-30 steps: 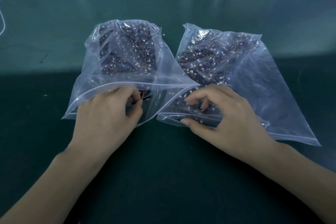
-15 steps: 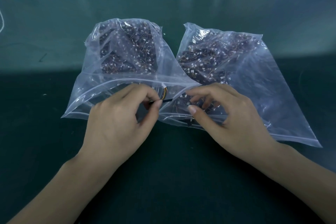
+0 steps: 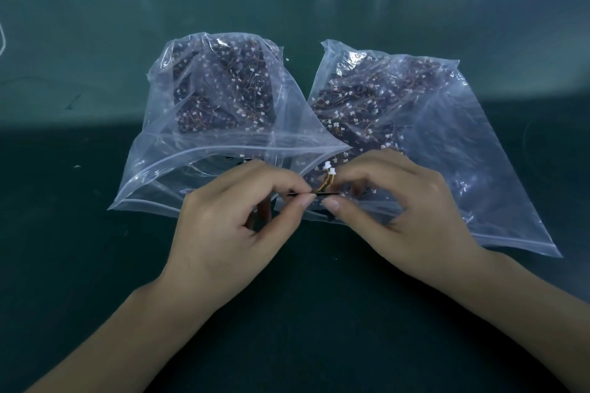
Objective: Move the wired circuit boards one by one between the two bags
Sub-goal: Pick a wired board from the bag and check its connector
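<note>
Circuit board: a thin dark circuit board [image 3: 322,194] is seen edge-on between the two hands, just in front of the mouths of both bags and above the surface; its yellow and orange wires [image 3: 328,181] rise to two small white connectors [image 3: 329,168].
Left hand: the left hand [image 3: 236,226] pinches the board's left end between thumb and forefinger, the other fingers curled under.
Right hand: the right hand [image 3: 399,214] pinches the board's right end with its thumb and forefinger, its fingers arched over the mouth of the right bag.
Left bag: the clear zip-top left bag [image 3: 204,143], left of the board, lies with its mouth open toward the person; a heap of dark boards with white connectors fills its far half.
Right bag: the clear right bag [image 3: 447,143], right of the board, touches the left bag at the near corner and holds a similar heap, reaching down to its mouth.
Surface: the dark green surface [image 3: 95,265] carries both bags.
</note>
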